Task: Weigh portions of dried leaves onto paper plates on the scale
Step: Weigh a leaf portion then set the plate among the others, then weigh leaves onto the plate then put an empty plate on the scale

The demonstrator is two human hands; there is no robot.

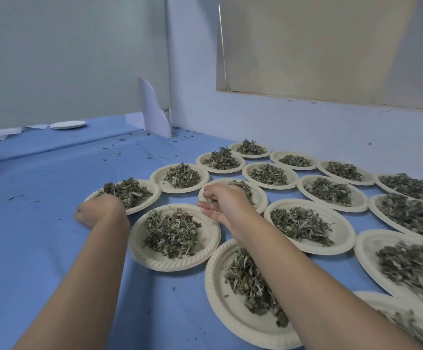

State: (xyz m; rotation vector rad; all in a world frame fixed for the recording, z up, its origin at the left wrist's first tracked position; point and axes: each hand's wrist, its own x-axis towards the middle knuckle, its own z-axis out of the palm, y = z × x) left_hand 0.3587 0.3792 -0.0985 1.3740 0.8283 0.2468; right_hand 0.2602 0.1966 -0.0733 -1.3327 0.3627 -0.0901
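Observation:
Several cream paper plates, each with a heap of dried green leaves, lie in rows on the blue table cover. My left hand is bent down over the near-left rim of one filled plate. Its fingers are hidden, with knuckles near the cloth, so a grip does not show. My right hand hovers over the leaves of a middle plate, fingers loosely spread and partly touching the leaves. Between my forearms sits another heaped plate. No scale is in view.
A stack of empty white plates sits at the far left by the wall. A folded white paper stands in the corner. Leaf crumbs are scattered over the far cloth. Walls close the table's back and right sides.

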